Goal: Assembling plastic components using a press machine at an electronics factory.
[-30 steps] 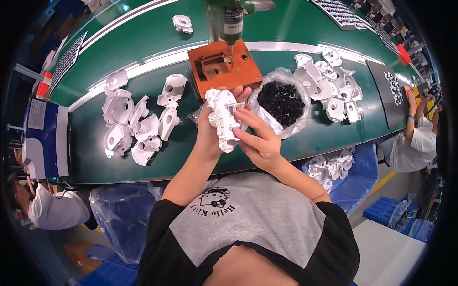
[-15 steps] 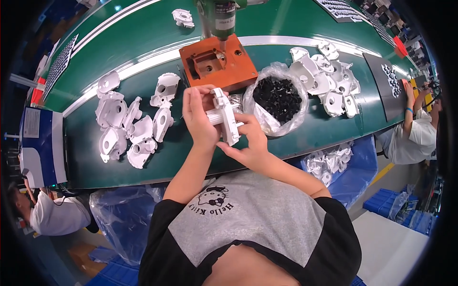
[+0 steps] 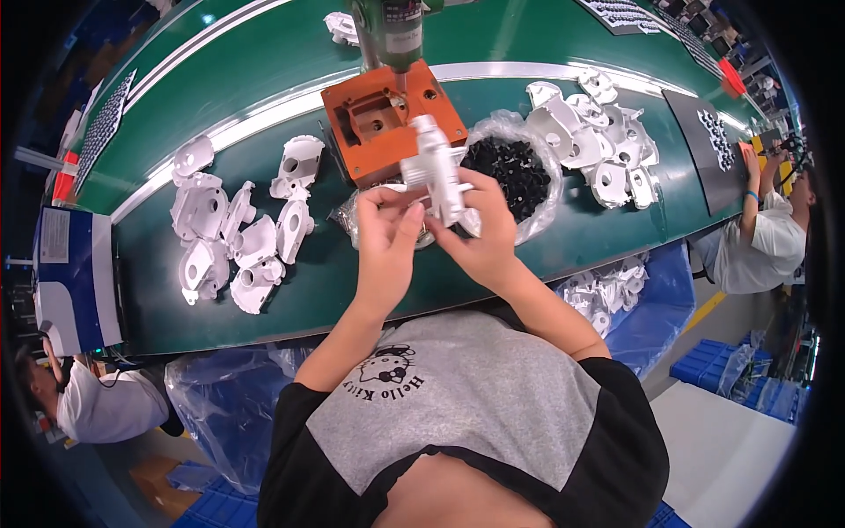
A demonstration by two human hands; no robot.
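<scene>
A white moulded plastic part (image 3: 440, 176) stands tilted upright between my hands, over the front of the table. My right hand (image 3: 486, 233) grips its right side, fingers behind it and thumb near its lower end. Curled close to the part's lower left side, my left hand (image 3: 387, 251) has its thumb and fingertips against it; their exact contact is partly hidden. Just beyond the part lies an orange block fixture (image 3: 361, 163) with a cut-out cavity, under a green drill-like machine (image 3: 400, 35).
Loose white parts lie at left (image 3: 201, 211) and right (image 3: 609, 185). A clear bag (image 3: 553, 189) of small black pieces is right of the fixture; another clear bag (image 3: 345, 214) shows behind my left hand. Co-workers (image 3: 110, 400) sit at both sides. Blue-lined bins (image 3: 664, 299) stand below the table.
The white part has been turned and raised toward the fixture. My left hand has dropped from its upper left side to its lower end; my right hand has moved slightly right and up.
</scene>
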